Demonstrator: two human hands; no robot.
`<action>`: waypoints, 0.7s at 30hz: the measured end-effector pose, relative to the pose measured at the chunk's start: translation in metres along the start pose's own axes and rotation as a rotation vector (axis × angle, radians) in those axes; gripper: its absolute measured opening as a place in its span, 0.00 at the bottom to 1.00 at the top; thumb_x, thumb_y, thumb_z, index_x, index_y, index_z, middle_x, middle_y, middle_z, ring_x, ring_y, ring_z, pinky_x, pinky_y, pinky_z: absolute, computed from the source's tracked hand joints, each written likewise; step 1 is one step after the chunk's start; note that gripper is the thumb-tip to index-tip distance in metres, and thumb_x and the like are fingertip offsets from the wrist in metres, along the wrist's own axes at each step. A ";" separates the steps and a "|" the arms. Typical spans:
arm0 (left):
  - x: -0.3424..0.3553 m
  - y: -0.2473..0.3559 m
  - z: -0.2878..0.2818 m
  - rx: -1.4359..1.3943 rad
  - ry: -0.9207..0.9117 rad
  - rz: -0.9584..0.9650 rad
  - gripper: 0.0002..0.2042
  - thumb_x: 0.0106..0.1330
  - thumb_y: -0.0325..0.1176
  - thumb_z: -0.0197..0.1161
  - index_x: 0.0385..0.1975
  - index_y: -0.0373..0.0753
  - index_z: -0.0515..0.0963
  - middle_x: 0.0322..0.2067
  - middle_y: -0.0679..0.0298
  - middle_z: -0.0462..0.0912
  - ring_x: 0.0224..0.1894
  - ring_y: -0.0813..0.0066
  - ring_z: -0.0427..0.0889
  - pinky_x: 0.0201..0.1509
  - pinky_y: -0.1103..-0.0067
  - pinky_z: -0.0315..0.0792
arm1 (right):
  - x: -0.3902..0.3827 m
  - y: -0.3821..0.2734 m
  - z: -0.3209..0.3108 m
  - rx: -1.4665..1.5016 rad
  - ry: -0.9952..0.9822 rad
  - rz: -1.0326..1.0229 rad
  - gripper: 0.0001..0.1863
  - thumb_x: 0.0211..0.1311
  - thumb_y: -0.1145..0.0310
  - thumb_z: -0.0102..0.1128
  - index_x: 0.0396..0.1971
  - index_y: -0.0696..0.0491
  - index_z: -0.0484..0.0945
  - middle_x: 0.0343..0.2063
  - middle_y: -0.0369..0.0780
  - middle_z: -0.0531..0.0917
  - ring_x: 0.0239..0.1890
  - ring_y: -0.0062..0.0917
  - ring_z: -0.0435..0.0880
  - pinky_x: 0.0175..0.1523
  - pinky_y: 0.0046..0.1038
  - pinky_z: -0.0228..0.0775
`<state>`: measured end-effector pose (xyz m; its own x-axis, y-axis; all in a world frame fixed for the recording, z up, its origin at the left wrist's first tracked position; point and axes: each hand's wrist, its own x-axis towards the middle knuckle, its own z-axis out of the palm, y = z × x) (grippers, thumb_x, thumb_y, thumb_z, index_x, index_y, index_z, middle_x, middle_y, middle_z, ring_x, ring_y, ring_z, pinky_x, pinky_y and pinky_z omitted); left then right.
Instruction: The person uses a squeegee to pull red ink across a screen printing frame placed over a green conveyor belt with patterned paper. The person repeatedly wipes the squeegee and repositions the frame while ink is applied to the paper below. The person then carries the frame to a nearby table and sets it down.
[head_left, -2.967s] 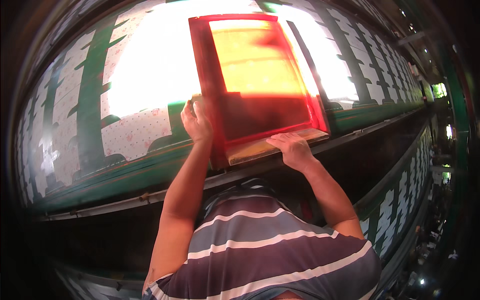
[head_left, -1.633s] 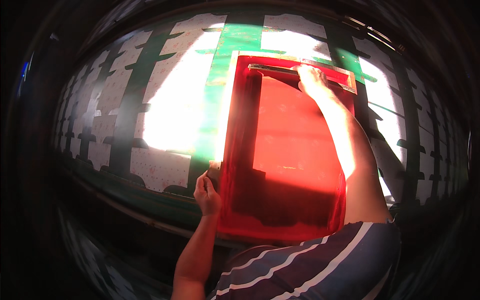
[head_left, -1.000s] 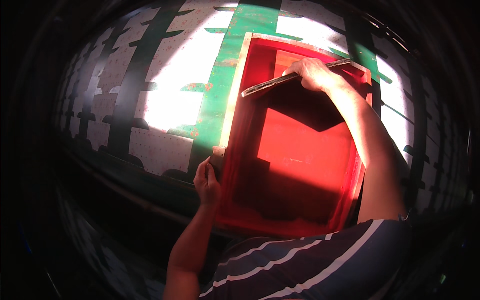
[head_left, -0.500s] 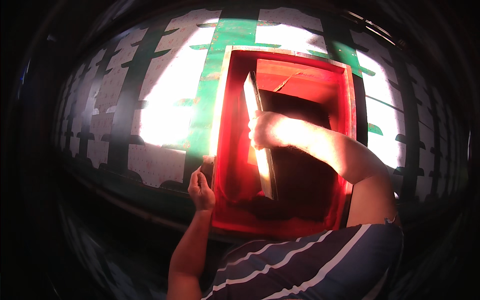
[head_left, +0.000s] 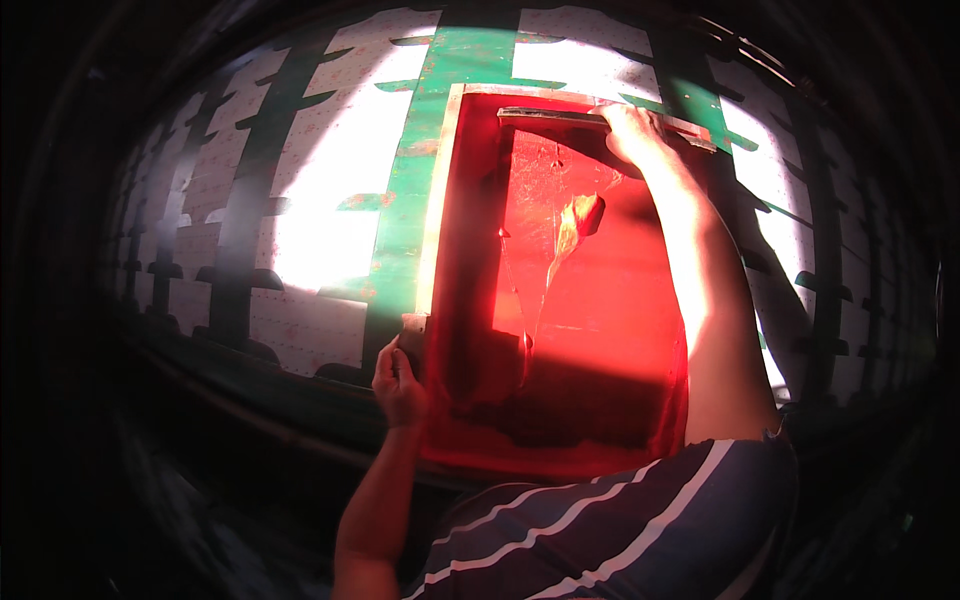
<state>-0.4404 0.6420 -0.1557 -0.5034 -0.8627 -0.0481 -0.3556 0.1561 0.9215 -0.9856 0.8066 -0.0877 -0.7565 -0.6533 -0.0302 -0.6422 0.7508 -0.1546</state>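
A wooden screen-printing frame point(head_left: 440, 200) lies in front of me, its inside stained bright red. My right hand point(head_left: 632, 132) is closed on a long squeegee point(head_left: 548, 115), which lies crosswise at the frame's far end. Below it stretches the red mesh point(head_left: 610, 290), with a thicker, paler smear of red ink point(head_left: 574, 225) running toward me. At the frame's left edge my left hand point(head_left: 400, 388) grips a small brown block point(head_left: 413, 330), the thumb pressed against it. My right forearm covers part of the frame's right side.
Beneath the frame is a long green table point(head_left: 405, 200) carrying rows of pale cut panels point(head_left: 310, 330) to the left and right. Strong sunlight and dark shadow fall across them. The table's near edge point(head_left: 270, 425) curves along the lower left.
My right hand has carried the squeegee to the frame's far end and turned it from nearly lengthwise to crosswise. More red mesh and the ink smear now show. My left hand stays put.
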 end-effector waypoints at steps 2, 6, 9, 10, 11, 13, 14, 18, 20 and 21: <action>0.001 0.003 0.001 -0.044 -0.009 0.004 0.15 0.89 0.32 0.54 0.61 0.34 0.86 0.52 0.60 0.91 0.53 0.74 0.87 0.60 0.74 0.81 | 0.006 0.000 0.002 0.027 0.022 0.023 0.30 0.66 0.78 0.60 0.66 0.41 0.87 0.66 0.47 0.87 0.70 0.46 0.85 0.76 0.50 0.76; 0.001 0.008 0.000 0.016 -0.016 0.031 0.15 0.89 0.32 0.53 0.61 0.33 0.85 0.51 0.59 0.91 0.52 0.74 0.87 0.59 0.73 0.80 | -0.003 -0.004 -0.010 0.040 -0.057 -0.003 0.29 0.66 0.76 0.58 0.67 0.45 0.87 0.66 0.49 0.86 0.71 0.48 0.84 0.77 0.51 0.75; 0.000 0.008 0.001 0.042 -0.010 0.041 0.15 0.89 0.32 0.53 0.61 0.33 0.85 0.50 0.58 0.91 0.52 0.73 0.87 0.59 0.73 0.80 | -0.031 -0.017 -0.020 0.028 -0.163 0.016 0.25 0.65 0.76 0.57 0.61 0.50 0.87 0.60 0.53 0.88 0.68 0.50 0.85 0.73 0.52 0.78; 0.001 0.008 0.002 0.047 -0.003 0.049 0.15 0.89 0.32 0.53 0.61 0.33 0.85 0.50 0.57 0.91 0.52 0.72 0.87 0.58 0.73 0.80 | -0.044 -0.024 -0.020 0.009 -0.162 -0.003 0.24 0.65 0.77 0.57 0.59 0.51 0.88 0.59 0.53 0.89 0.67 0.50 0.86 0.72 0.52 0.79; 0.001 0.007 0.002 0.023 0.001 0.067 0.15 0.89 0.32 0.53 0.61 0.32 0.85 0.50 0.57 0.91 0.51 0.72 0.87 0.58 0.73 0.80 | -0.058 -0.032 -0.021 -0.020 -0.179 0.003 0.23 0.64 0.77 0.57 0.58 0.51 0.88 0.58 0.52 0.90 0.66 0.50 0.87 0.71 0.52 0.79; 0.002 0.005 0.004 0.021 0.004 0.079 0.15 0.89 0.32 0.53 0.61 0.32 0.85 0.50 0.56 0.91 0.52 0.71 0.87 0.58 0.73 0.80 | -0.091 -0.048 -0.023 0.015 -0.259 0.023 0.30 0.62 0.81 0.58 0.64 0.48 0.87 0.59 0.51 0.89 0.66 0.48 0.87 0.71 0.49 0.80; 0.002 0.004 0.004 0.005 0.004 0.090 0.15 0.89 0.31 0.53 0.61 0.32 0.85 0.50 0.55 0.91 0.52 0.70 0.87 0.58 0.73 0.80 | -0.109 -0.056 -0.024 -0.001 -0.288 0.024 0.31 0.62 0.81 0.58 0.65 0.46 0.87 0.59 0.51 0.90 0.65 0.48 0.87 0.71 0.48 0.80; 0.005 0.002 0.002 0.009 -0.035 0.078 0.15 0.89 0.32 0.53 0.61 0.33 0.84 0.50 0.52 0.90 0.52 0.67 0.87 0.59 0.71 0.79 | -0.191 -0.085 -0.025 0.087 -0.275 -0.038 0.33 0.60 0.80 0.61 0.66 0.43 0.88 0.55 0.50 0.91 0.62 0.48 0.89 0.69 0.48 0.81; 0.008 0.002 0.001 0.040 -0.042 0.106 0.15 0.88 0.33 0.53 0.60 0.33 0.84 0.49 0.51 0.90 0.51 0.65 0.87 0.59 0.69 0.79 | -0.235 -0.101 -0.022 0.077 -0.206 -0.062 0.33 0.58 0.80 0.63 0.65 0.43 0.89 0.53 0.50 0.92 0.61 0.48 0.90 0.68 0.48 0.82; 0.010 0.002 0.000 0.052 -0.038 0.129 0.15 0.88 0.34 0.53 0.60 0.34 0.84 0.49 0.50 0.90 0.50 0.63 0.88 0.59 0.69 0.80 | -0.255 -0.108 -0.021 0.051 -0.228 -0.056 0.33 0.58 0.79 0.63 0.66 0.42 0.88 0.56 0.49 0.91 0.62 0.47 0.89 0.69 0.48 0.81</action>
<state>-0.4460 0.6342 -0.1542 -0.5764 -0.8154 0.0541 -0.3258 0.2900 0.8999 -0.7262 0.8940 -0.0430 -0.6685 -0.7032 -0.2419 -0.6710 0.7106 -0.2117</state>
